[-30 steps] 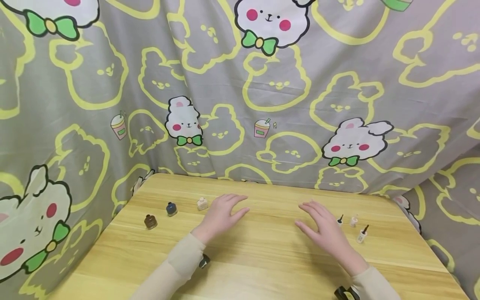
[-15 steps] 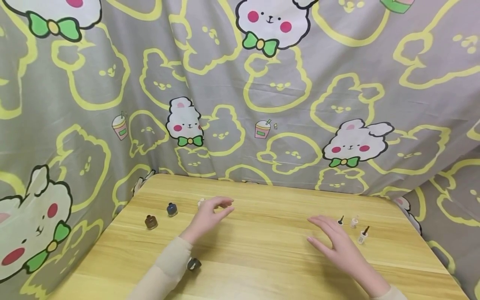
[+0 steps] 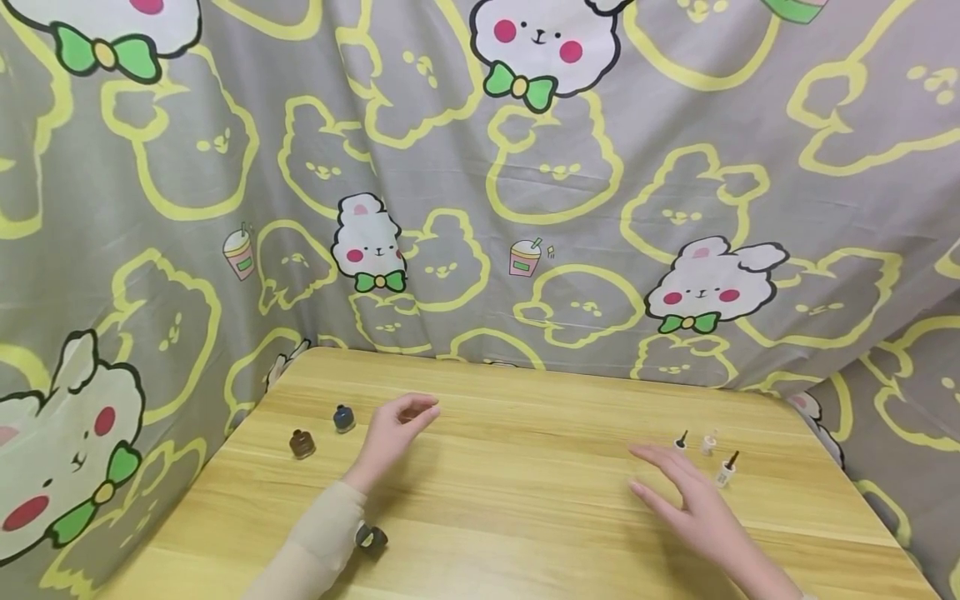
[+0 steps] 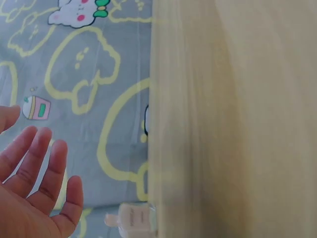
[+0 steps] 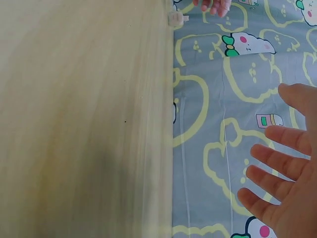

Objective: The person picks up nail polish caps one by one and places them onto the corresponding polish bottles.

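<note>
My left hand hovers over the left half of the table with fingers loosely bent, holding nothing. A pale nail polish bottle stands near it in the left wrist view; in the head view this hand hides it. Left of the hand are an uncapped dark blue nail polish bottle and an uncapped brown one. My right hand, fingers spread and relaxed, is above the right half, holding nothing. Near it, brush caps stand with bristles up: a dark one, a pale one and a brown one.
The wooden table has a patterned grey curtain hanging behind it and at both sides. A small black object shows at the left sleeve.
Both hands have moved apart: the left one to the left, now covering the pale bottle in the head view, and the right one to the right and nearer me. Bottles and caps stay put.
</note>
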